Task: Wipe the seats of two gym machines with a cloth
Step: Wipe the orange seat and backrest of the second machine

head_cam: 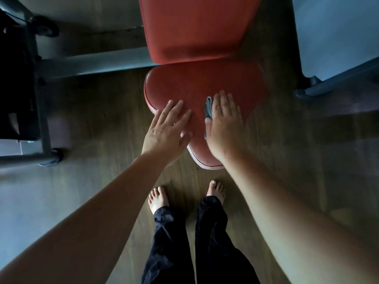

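A red padded seat with a pale piped edge lies below me, narrowing toward my feet. Its red backrest pad rises behind it. My right hand presses flat on a folded grey-blue cloth on the seat's right half; only the cloth's left edge shows past my fingers. My left hand rests flat on the seat's near left edge, fingers spread, holding nothing.
A grey metal machine frame with a dark weight stack stands at the left. Another grey frame and pale panel fill the upper right. The floor is wood. My bare feet stand just before the seat.
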